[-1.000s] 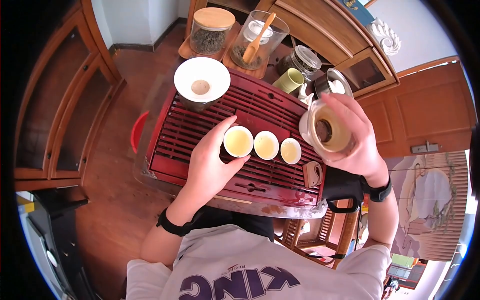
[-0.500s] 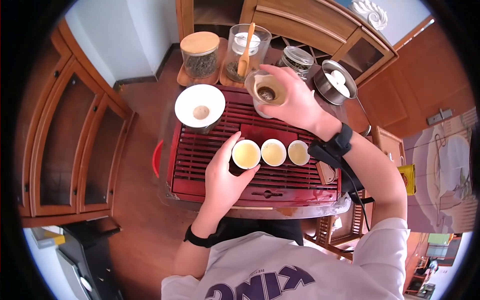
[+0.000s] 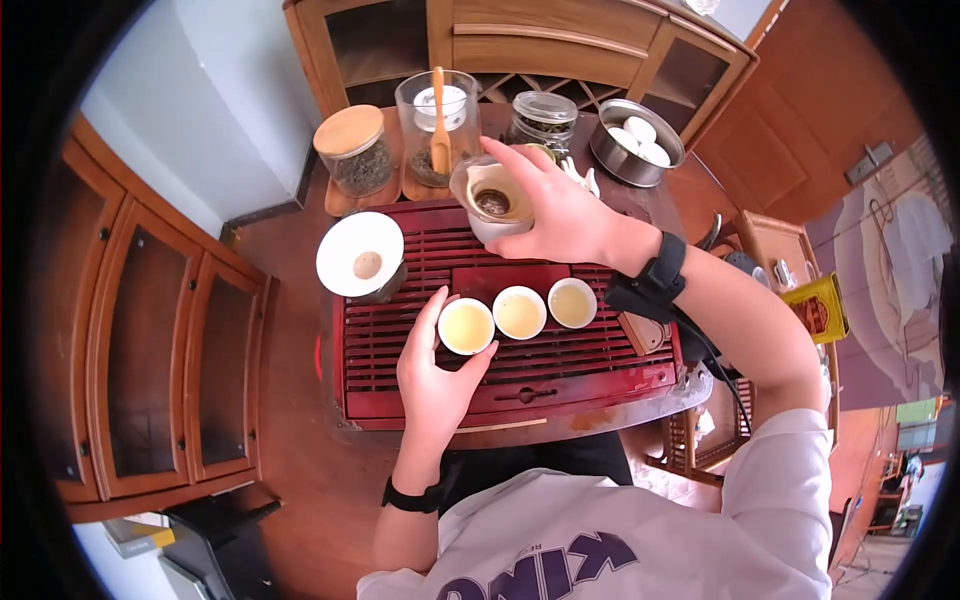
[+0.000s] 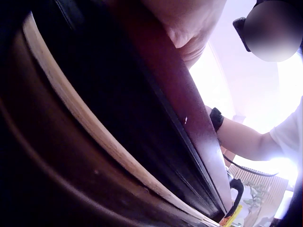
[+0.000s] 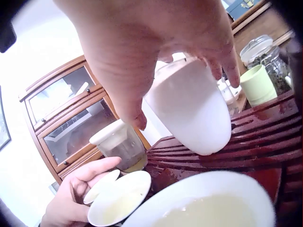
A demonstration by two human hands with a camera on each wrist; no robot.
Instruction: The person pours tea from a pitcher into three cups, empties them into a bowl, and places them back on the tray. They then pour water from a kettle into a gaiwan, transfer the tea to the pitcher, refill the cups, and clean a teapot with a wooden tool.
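Note:
Three white teacups of pale yellow tea stand in a row on the slatted red tea tray (image 3: pixel 400 405). My left hand (image 3: pixel 435 385) holds the leftmost teacup (image 3: pixel 467 348) between thumb and index finger. Over the back of the tray, my right hand (image 3: pixel 560 215) has thumb and fingers around a larger white cup (image 5: pixel 194 109). That cup is upright, with brown residue inside, its base close at the slats. In the head view, the middle teacup (image 3: pixel 519 335) and right teacup (image 3: pixel 572 322) stand untouched. The left wrist view shows mainly the tray's side.
A white strainer (image 3: pixel 345 235) sits over a dark vessel at the tray's left. Behind are a wood-lidded tea jar (image 3: pixel 362 170), a glass container (image 3: pixel 462 95) with a wooden scoop, a clip-lid jar (image 3: pixel 545 125) and a metal pot (image 3: pixel 640 172) holding white round things.
My right hand has carried the larger cup from the tray's right side to its back, its fingers now spread wider. My left hand stays at the leftmost teacup. The head view has shifted.

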